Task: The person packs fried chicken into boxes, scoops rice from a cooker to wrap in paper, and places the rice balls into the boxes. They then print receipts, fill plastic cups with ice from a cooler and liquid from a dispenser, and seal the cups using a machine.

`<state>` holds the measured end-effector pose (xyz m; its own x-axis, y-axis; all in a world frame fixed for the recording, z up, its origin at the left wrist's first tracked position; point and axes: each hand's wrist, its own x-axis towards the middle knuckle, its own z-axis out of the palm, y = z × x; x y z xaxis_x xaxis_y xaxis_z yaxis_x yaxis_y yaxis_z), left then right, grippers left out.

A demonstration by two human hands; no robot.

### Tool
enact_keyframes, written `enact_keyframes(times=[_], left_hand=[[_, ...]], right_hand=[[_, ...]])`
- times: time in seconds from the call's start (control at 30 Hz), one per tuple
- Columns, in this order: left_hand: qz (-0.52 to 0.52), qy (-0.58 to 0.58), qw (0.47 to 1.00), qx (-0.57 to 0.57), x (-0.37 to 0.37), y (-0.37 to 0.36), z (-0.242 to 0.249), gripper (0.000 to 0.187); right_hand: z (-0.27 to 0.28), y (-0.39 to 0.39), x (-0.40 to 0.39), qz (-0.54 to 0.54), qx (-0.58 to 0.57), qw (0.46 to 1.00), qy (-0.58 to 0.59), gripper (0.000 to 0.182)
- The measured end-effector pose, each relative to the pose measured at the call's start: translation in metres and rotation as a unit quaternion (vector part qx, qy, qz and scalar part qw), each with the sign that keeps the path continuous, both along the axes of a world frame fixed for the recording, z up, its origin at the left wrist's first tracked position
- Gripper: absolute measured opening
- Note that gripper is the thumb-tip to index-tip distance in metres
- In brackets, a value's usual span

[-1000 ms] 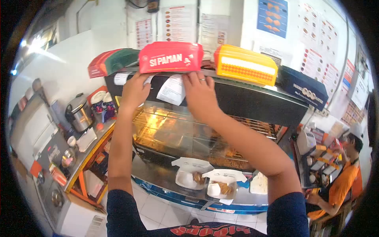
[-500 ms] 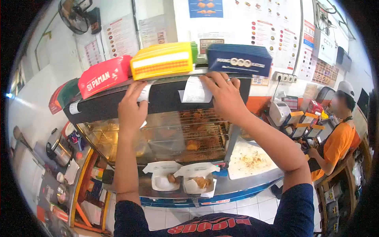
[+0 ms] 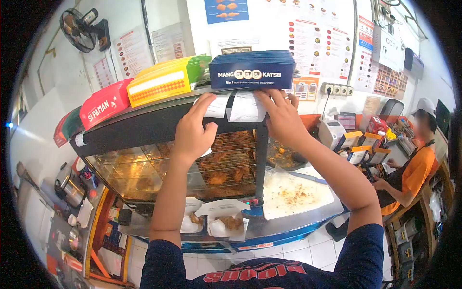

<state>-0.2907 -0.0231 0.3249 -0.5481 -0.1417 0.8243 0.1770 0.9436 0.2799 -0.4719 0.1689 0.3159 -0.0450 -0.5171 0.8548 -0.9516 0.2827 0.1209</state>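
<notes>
A dark warming cabinet [image 3: 159,126] with a glass front stands before me, pieces of fried food [image 3: 219,177] on its racks. My left hand [image 3: 194,132] is at its upper edge, fingers curled over a printed paper slip [image 3: 216,107]. A white paper edge [image 3: 207,152] shows below that palm. At the right end, my right hand [image 3: 283,115] presses a second paper slip [image 3: 247,108] to the same edge, fingertips just under the dark blue stack of folded boxes [image 3: 252,72]. Two open white boxes with food, the right one [image 3: 228,211] partly overlapping the other, sit below on the counter.
Yellow [image 3: 159,84] and pink [image 3: 103,105] box stacks line the cabinet top. Right of it lies a crumb-covered white board [image 3: 298,195]. A person in an orange shirt [image 3: 414,168] works at the far right. A wall fan [image 3: 79,30] hangs at upper left.
Both hands and both paper slips have shifted right along the cabinet's upper edge, and the slips are closer together. My view has turned, so the cabinet appears further left.
</notes>
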Motion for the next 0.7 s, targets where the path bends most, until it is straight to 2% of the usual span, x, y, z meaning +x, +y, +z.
enact_keyframes(times=[0.17, 0.37, 0.43, 0.47, 0.5, 0.53, 0.57, 0.6, 0.63, 0.7], left_hand=[[0.034, 0.009, 0.998, -0.057, -0.012, 0.008, -0.002, 0.059], [0.049, 0.054, 0.995, -0.072, -0.002, 0.012, -0.004, 0.059], [0.064, 0.075, 0.992, -0.079, 0.014, 0.013, -0.007, 0.058], [0.031, 0.089, 0.995, 0.021, 0.025, 0.011, -0.012, 0.051], [-0.002, 0.102, 0.987, 0.121, 0.034, 0.010, -0.017, 0.045], [-0.001, 0.098, 0.988, 0.120, 0.040, 0.013, -0.025, 0.045], [-0.059, 0.164, 0.976, 0.131, 0.042, 0.020, -0.033, 0.035], [-0.116, 0.230, 0.956, 0.141, 0.044, 0.023, -0.038, 0.025], [-0.116, 0.227, 0.957, 0.140, 0.045, 0.023, -0.041, 0.025], [-0.047, 0.247, 0.968, 0.021, 0.048, 0.022, -0.047, 0.008]], right_hand=[[-0.002, 0.008, 0.000, -0.014, 0.017, 1.000, -0.013, 0.072], [-0.013, 0.015, -0.008, 0.086, -0.011, 0.994, -0.065, 0.081], [-0.023, 0.023, 0.009, 0.112, -0.116, 0.983, -0.093, 0.074], [-0.034, 0.023, 0.015, 0.131, -0.168, 0.971, -0.112, 0.068], [-0.050, 0.023, 0.023, 0.149, -0.221, 0.955, -0.131, 0.062], [-0.080, 0.013, 0.050, 0.232, -0.240, 0.913, -0.233, 0.052], [-0.105, -0.001, 0.084, 0.311, -0.255, 0.855, -0.329, 0.042], [-0.109, -0.010, 0.113, 0.333, -0.229, 0.818, -0.409, 0.041], [-0.107, -0.021, 0.137, 0.354, -0.201, 0.773, -0.486, 0.041], [-0.104, -0.051, 0.163, 0.410, -0.238, 0.706, -0.526, 0.051]])
